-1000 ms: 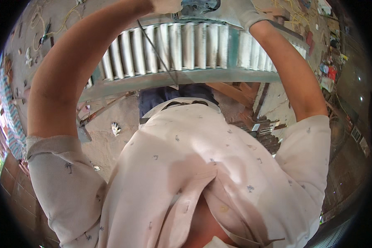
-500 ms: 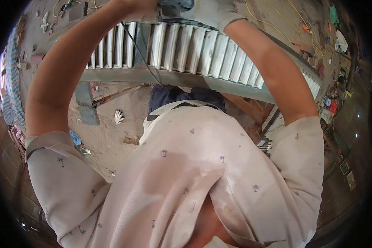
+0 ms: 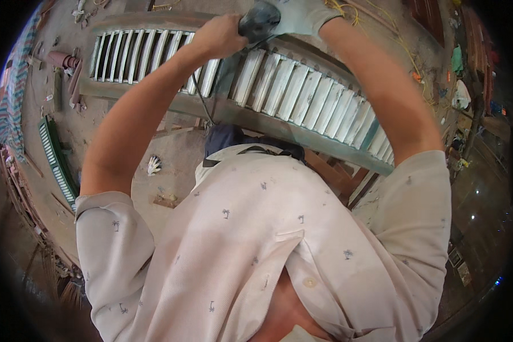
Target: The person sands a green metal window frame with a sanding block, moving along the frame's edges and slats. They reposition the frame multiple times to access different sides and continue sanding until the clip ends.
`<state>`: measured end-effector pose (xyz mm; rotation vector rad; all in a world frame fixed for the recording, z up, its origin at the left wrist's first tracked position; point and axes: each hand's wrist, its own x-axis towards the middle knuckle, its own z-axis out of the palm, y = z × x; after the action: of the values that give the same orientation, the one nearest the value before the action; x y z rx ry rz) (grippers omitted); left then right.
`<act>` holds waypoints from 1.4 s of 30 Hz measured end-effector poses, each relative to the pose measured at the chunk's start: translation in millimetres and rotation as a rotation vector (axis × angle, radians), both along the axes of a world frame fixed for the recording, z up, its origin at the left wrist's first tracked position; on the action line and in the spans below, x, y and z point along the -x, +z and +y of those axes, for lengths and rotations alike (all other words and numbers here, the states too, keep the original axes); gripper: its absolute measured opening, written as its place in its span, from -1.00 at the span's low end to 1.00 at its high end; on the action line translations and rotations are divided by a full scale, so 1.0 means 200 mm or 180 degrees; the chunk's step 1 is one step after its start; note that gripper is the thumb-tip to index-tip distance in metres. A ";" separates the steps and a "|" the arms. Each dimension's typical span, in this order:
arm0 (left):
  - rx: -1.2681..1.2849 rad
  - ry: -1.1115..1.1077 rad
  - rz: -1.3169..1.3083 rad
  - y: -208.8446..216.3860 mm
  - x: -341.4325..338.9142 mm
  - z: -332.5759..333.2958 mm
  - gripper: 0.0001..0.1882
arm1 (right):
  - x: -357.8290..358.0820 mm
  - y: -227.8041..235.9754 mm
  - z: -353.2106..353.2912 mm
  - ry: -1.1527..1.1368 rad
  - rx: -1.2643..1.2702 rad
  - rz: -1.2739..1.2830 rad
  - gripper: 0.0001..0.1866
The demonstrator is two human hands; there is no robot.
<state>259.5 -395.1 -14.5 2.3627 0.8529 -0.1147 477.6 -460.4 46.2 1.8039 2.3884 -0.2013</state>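
Note:
A dark hand-held power tool, its exact kind partly hidden, is over the middle of a louvered wooden shutter. My bare left hand is closed at the tool's left end. My right hand, in a pale work glove, grips its other side at the top edge of the view; those fingers are partly hidden. A dark cord hangs from the tool across the frame toward my waist. The shutter's slats look pale and bare, while its frame is greyish green.
A green louvered panel lies on the floor at the left. A white glove and a wood scrap lie below the shutter. Yellow cord trails at the upper right; a striped cloth hangs far left.
Both hands and the tool sit slightly lower and further right in view. The shutter appears more tilted, with more of its left half showing. My grip stays on the tool.

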 end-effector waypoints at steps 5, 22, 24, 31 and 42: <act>0.0355 0.0101 -0.0213 -0.02 0.07 0.01 -0.54 | 0.00 -0.12 0.01 -0.0040 -0.0070 0.0195 -0.16; 0.1624 0.2156 -0.0635 0.04 0.56 -0.83 -0.60 | 0.80 -0.16 -0.28 -0.1946 -0.0270 0.2798 -0.54; 0.1550 0.2097 -0.0700 0.02 0.54 -0.79 -0.61 | 0.83 -0.24 -0.23 -0.2154 -0.0729 0.2376 -0.62; 0.1659 0.1801 -0.1176 -0.05 0.44 -0.57 -0.61 | 0.51 -0.19 0.11 -0.2940 0.0606 0.2596 -0.73; 0.2140 0.1657 -0.0956 -0.06 0.63 -0.66 -0.57 | 0.67 -0.18 0.02 -0.2334 0.0902 0.1797 -0.59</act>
<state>133.9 -526.7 -25.8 1.4440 1.0471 0.1455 342.7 -456.7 9.8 2.6205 1.6786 -1.1886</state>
